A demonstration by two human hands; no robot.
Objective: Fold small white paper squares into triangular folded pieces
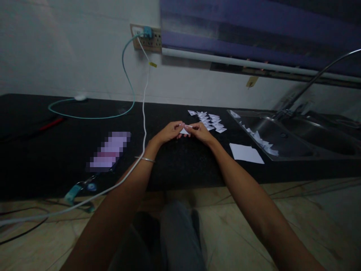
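Note:
Over the black counter, my left hand and my right hand meet, and both pinch one small white folded paper piece between their fingertips. A thin bangle sits on my left wrist. Just beyond the hands lies a cluster of several small folded white paper pieces. A flat white paper sheet rests on the counter to the right of my right forearm.
A steel sink with paper scraps in it and a curved tap sits at the right. A blurred-out flat object lies at the left. White and teal cables run from a wall socket across the counter.

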